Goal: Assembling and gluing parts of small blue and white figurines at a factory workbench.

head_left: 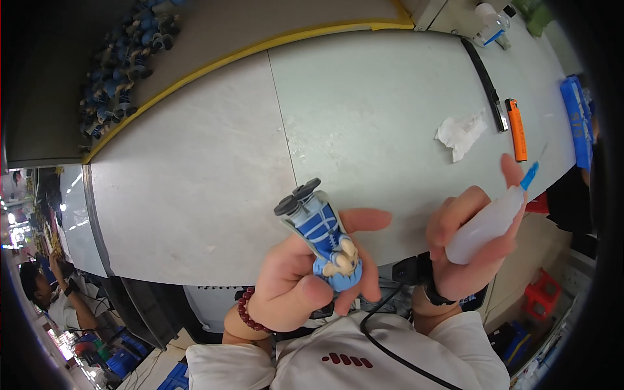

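Note:
Over the near edge of the table, my left hand (292,276) is closed around a small figurine (318,231). The figurine has blue hair and blue-and-white clothes; its dark feet point away from me and its head lies toward my palm. To the right, my right hand (465,224) grips a white squeeze bottle (485,227). A blue tip (530,175) with a thin needle sits on the bottle, pointing up and right, away from the figurine. The two hands are apart.
A crumpled tissue (460,135), an orange lighter-like stick (517,130) and a black-handled knife (484,84) lie at the right. Many similar figurines (130,62) stand on a yellow-edged shelf (260,51). Clear bottles (492,26) are far right; another person (62,292) works at left.

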Tool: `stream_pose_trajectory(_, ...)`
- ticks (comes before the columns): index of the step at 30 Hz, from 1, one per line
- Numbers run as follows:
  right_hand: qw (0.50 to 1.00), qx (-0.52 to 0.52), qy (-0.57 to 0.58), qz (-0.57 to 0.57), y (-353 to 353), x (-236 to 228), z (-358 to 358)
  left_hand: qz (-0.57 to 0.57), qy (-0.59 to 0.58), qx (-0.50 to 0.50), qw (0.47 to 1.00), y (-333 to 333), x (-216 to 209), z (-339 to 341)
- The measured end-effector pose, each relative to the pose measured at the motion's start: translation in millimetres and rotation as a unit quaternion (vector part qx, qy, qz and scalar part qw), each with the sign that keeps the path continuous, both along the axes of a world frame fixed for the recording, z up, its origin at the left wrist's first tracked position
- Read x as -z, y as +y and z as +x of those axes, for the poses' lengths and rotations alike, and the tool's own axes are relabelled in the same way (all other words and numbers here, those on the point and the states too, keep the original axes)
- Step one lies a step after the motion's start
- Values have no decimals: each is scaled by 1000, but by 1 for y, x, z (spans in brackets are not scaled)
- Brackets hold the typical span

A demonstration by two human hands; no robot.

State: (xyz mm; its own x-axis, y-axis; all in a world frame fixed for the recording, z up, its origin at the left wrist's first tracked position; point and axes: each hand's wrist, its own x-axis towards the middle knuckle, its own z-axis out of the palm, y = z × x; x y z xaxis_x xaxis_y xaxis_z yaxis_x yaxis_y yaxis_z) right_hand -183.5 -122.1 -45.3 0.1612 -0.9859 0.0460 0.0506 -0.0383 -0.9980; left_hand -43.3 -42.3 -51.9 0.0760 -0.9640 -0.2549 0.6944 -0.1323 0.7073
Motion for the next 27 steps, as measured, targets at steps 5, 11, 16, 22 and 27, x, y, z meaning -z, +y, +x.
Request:
stream_pose_trajectory(5,991,-35,-129,23,5,5,-12,-5,-35,-58,998,-7,0,-10)
stream_pose_trajectory(11,939,-72,-338,7,0,21,-15,-95,103,19,990,5,14,4)
stream_pose_trajectory(16,926,-40,-374,-28,0,19,-9,-17,-6,-21,1000,-6,7,0)
stream_pose_trajectory(22,938,-147,-272,-159,5,14,-5,-47,36,-1,998,-3,7,3)
stream_pose_trajectory(27,937,-183,-92,-282,10,10,2,-28,59,5,998,-4,2,-1)
